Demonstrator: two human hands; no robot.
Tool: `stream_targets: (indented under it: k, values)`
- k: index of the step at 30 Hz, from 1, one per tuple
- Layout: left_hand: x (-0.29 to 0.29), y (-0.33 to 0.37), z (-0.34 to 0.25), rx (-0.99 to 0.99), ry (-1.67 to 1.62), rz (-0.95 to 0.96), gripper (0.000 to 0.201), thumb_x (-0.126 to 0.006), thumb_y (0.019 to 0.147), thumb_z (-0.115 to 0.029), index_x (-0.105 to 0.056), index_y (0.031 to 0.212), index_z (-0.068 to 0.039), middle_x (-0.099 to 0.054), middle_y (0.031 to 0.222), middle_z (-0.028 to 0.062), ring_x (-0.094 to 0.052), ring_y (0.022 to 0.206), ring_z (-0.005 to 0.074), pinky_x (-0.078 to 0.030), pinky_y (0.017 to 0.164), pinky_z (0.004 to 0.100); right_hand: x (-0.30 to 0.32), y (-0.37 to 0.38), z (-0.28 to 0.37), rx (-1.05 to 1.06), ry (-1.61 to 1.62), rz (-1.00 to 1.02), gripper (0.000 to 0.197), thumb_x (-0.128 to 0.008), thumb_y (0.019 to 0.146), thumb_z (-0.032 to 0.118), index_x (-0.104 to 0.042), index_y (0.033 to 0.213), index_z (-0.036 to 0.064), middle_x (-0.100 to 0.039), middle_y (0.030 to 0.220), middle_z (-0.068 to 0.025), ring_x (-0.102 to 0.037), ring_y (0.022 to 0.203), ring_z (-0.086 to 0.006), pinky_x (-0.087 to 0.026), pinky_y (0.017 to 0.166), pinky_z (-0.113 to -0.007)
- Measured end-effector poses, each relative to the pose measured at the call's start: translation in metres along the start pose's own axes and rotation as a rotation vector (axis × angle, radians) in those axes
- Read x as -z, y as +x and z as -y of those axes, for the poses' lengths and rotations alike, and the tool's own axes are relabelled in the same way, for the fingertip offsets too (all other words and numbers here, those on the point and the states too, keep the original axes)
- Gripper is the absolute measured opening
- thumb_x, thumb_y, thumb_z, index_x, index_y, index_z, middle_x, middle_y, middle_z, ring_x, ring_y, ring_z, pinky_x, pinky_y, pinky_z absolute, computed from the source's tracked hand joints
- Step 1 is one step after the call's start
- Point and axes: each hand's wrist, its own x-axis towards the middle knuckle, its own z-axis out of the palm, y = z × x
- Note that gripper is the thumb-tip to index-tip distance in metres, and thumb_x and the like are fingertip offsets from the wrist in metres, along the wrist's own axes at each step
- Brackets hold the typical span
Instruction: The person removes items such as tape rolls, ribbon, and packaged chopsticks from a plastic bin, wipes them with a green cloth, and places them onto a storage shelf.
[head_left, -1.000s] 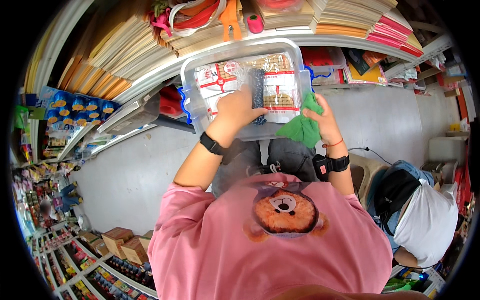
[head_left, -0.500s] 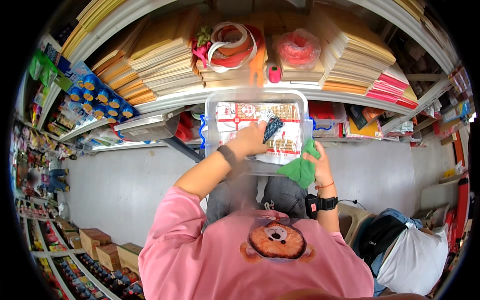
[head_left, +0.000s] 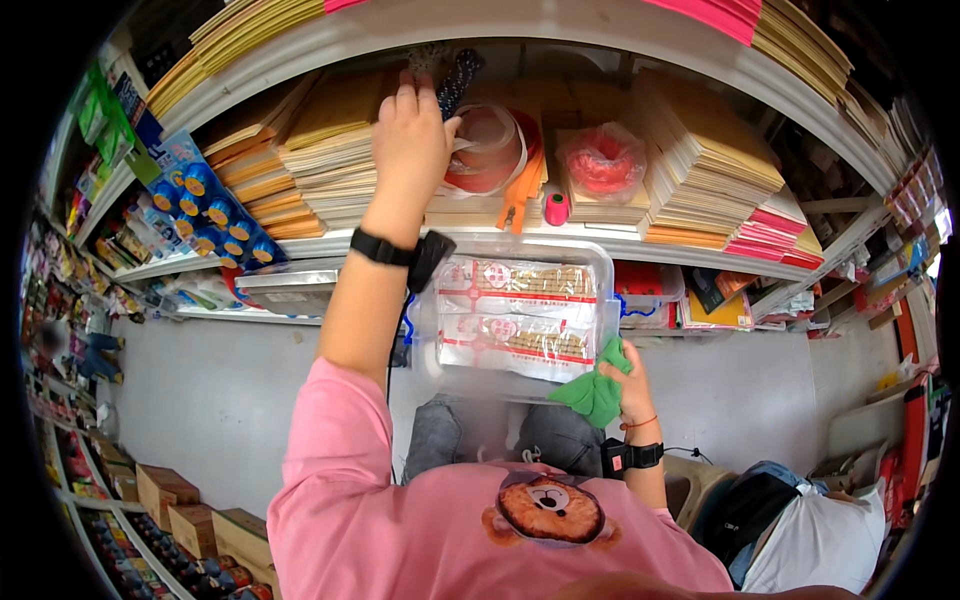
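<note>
On the shelf ahead, my left hand [head_left: 412,130] reaches up with the thumb out to the side. A dark speckled bundle, like cord or cloth [head_left: 460,82], runs from between its thumb and fingers, and a greyish one [head_left: 428,58] shows past the fingertips. A clear plastic box [head_left: 428,375] rests over my knees, holding white-and-red packets [head_left: 515,335] with clear windows showing light brown rows. At the box's near right corner, my right hand [head_left: 630,382] is closed on a green cloth [head_left: 592,392], pressed against the rim.
The shelf holds stacked envelopes [head_left: 700,150], white and red rolled bands [head_left: 490,150], an orange zipper [head_left: 520,195], a pink thread spool [head_left: 556,208] and a bagged red coil [head_left: 605,160]. An upper shelf edge [head_left: 560,28] crosses above. A white bag [head_left: 815,540] lies at lower right.
My left hand has left the box and moved up to the shelf, carrying the dark speckled bundle. The packets now lie uncovered. My right hand keeps the green cloth at the box corner.
</note>
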Motion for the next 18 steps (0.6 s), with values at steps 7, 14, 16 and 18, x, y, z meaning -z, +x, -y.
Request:
stream_targets:
  k: [7,14,16,18]
  values:
    - [-0.039,-0.014,0.011,-0.054,0.063,0.088,0.040,-0.061,0.084,-0.030,-0.059,0.114,-0.003,-0.056,0.124,0.0190,-0.052,0.114,0.0331,-0.040,0.095,0.0446,0.004,0.004,-0.006,0.003,-0.018,-0.022,0.045,-0.065,0.079,0.000,-0.050,0.121,0.0050,-0.056,0.097,-0.0003,-0.054,0.087,-0.0106,-0.047,0.075,-0.025]
    - [0.047,-0.151,-0.003,-0.020,-0.422,0.381,0.064,-0.070,0.078,-0.019,-0.043,0.131,0.003,-0.038,0.137,0.0285,-0.044,0.121,0.0421,-0.036,0.102,0.0466,0.006,0.003,-0.009,-0.050,-0.004,-0.048,0.045,-0.065,0.080,0.000,-0.049,0.122,0.0047,-0.054,0.100,-0.0009,-0.054,0.088,-0.0107,-0.046,0.076,-0.025]
    - [0.052,-0.206,0.005,0.099,-0.453,0.474,0.072,-0.072,0.076,-0.018,-0.036,0.135,0.004,-0.035,0.139,0.0311,-0.042,0.123,0.0428,-0.037,0.102,0.0450,0.003,0.004,-0.010,-0.042,0.002,-0.039,0.044,-0.064,0.080,0.000,-0.049,0.121,0.0050,-0.054,0.099,-0.0008,-0.054,0.088,-0.0107,-0.046,0.075,-0.025]
    - [0.047,-0.254,0.015,0.262,-0.496,0.509,0.077,-0.072,0.076,-0.017,-0.030,0.137,0.004,-0.034,0.138,0.0322,-0.042,0.125,0.0417,-0.038,0.101,0.0437,0.004,0.007,-0.008,-0.025,0.000,-0.007,0.043,-0.063,0.081,0.000,-0.049,0.121,0.0053,-0.054,0.098,-0.0007,-0.054,0.087,-0.0107,-0.047,0.075,-0.025]
